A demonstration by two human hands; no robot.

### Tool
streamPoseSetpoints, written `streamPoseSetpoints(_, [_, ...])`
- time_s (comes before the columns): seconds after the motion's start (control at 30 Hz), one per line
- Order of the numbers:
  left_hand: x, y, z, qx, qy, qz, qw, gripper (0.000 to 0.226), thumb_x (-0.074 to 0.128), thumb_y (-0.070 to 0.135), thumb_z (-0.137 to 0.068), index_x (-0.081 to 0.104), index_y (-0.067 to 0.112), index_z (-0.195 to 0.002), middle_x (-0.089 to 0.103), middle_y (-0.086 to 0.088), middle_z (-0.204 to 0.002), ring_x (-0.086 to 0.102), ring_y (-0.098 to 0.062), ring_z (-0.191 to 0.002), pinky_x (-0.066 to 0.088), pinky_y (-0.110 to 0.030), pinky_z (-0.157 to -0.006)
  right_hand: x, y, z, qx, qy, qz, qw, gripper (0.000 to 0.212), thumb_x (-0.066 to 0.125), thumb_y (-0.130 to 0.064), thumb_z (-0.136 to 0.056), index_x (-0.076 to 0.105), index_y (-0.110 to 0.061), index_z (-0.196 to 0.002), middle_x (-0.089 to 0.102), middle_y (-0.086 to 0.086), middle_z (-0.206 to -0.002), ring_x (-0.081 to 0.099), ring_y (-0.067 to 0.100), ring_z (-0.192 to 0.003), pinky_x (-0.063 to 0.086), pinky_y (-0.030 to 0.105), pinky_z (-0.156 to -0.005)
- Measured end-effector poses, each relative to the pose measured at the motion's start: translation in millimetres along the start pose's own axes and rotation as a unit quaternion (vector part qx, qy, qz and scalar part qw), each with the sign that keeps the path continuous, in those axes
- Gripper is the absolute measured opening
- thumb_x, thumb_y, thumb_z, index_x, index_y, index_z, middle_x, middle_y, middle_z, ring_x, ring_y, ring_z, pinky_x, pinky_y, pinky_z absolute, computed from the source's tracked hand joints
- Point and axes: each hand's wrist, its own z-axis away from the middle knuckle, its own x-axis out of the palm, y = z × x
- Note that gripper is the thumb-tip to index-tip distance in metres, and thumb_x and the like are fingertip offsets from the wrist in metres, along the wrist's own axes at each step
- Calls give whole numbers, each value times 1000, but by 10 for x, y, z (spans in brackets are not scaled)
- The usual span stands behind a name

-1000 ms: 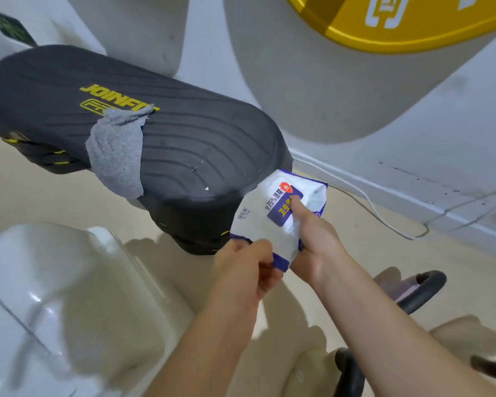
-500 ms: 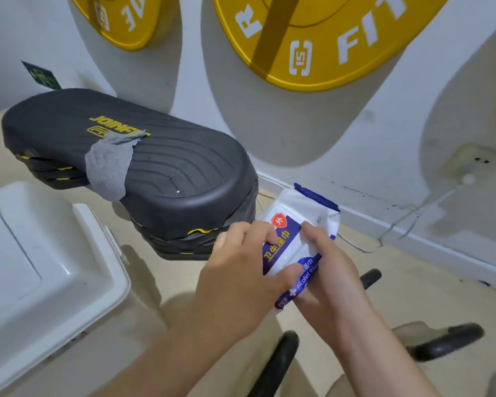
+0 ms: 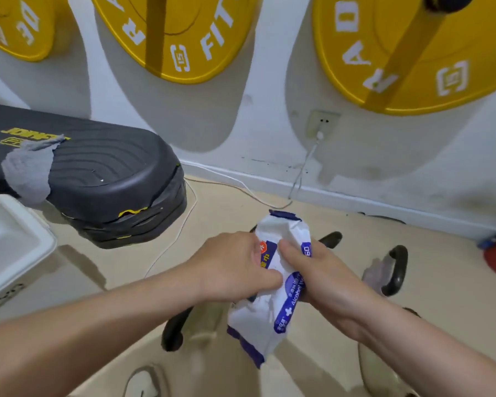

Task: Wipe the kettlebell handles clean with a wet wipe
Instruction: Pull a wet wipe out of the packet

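A white and blue pack of alcohol wet wipes (image 3: 265, 319) is held upright in front of me, above the floor. My left hand (image 3: 235, 267) pinches its front label from the left. My right hand (image 3: 318, 270) grips the pack from the right, fingers wrapped round its side. Below the hands lie kettlebells with black handles: one handle (image 3: 173, 328) shows under my left wrist, another handle (image 3: 397, 267) curves to the right of my right hand. Their bodies are mostly hidden by my arms.
A black stacked step platform (image 3: 103, 179) with a grey cloth (image 3: 29, 167) on it stands at the left. A white bin lid (image 3: 9, 239) is at the left edge. Yellow weight plates (image 3: 184, 38) hang on the wall. A white cable (image 3: 241, 187) trails over the floor.
The view has tilted up and right, so more wall and plates show. The pack has dropped lower and stands more upright, with both hands still closing on it.
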Motion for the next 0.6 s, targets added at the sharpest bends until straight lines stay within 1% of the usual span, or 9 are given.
streamPoseSetpoints(0.1, [48,169,140,-19,-41,142,989,20,67,31,-62,53,18,-65,55,3,-58,50,-15,-58,44,-26,-62,-231,-65,307,-13,-3,27,1000,27,41,-24,-103,63,-15,-118,75,8,-104,72,26,-95,56,45,-89])
streamPoseSetpoints(0.2, [-72,298,281,-12,-39,345,938,12,63,18,-74,54,13,-68,51,-5,-65,52,-20,-64,54,-37,-75,-476,-174,476,-21,28,-30,999,28,45,-24,-102,63,-12,-120,73,9,-109,70,29,-102,51,51,-96])
streamPoseSetpoints(0.3, [-215,379,434,-10,43,502,864,13,50,6,-91,57,0,-82,61,-20,-80,60,-30,-73,55,-49,-82,-617,-281,650,-4,42,-198,979,31,48,-23,-100,61,-9,-125,71,10,-116,69,28,-105,55,44,-90])
streamPoseSetpoints(0.37, [-235,392,504,-13,102,527,844,15,52,6,-93,63,-1,-102,72,-16,-88,68,-24,-73,60,-46,-77,-606,-294,804,-11,21,-268,963,31,47,-21,-100,61,-9,-124,70,10,-119,68,28,-107,56,42,-87])
streamPoseSetpoints(0.43, [-163,375,566,-5,161,451,878,24,57,8,-90,59,14,-113,69,-2,-80,65,-16,-66,60,-43,-75,-539,-285,940,-25,6,-277,961,28,46,-19,-100,62,-9,-121,70,10,-117,69,27,-106,57,40,-87])
streamPoseSetpoints(0.5, [-45,317,612,41,246,223,942,40,63,14,-85,51,31,-119,61,6,-96,59,-14,-78,53,-40,-79,-478,-260,1043,-36,12,-256,966,26,47,-18,-101,64,-9,-118,72,9,-113,70,25,-102,58,37,-84])
streamPoseSetpoints(0.53, [-8,299,622,95,294,95,946,46,65,16,-83,49,33,-122,56,6,-107,55,-15,-89,49,-37,-81,-453,-246,1082,-40,22,-241,969,26,47,-18,-101,64,-9,-118,73,8,-111,71,24,-101,59,37,-84])
streamPoseSetpoints(0.57, [13,292,620,171,335,14,926,44,65,16,-83,53,31,-122,53,3,-112,52,-17,-96,48,-37,-81,-431,-236,1116,-45,35,-222,973,26,47,-19,-101,64,-9,-118,74,7,-110,71,24,-100,58,38,-84])
streamPoseSetpoints(0.6, [23,303,625,242,346,-16,906,36,62,17,-85,58,27,-119,53,1,-111,53,-18,-95,49,-37,-77,-413,-230,1137,-49,51,-202,977,26,47,-20,-101,65,-10,-117,74,6,-108,71,24,-99,57,39,-85])
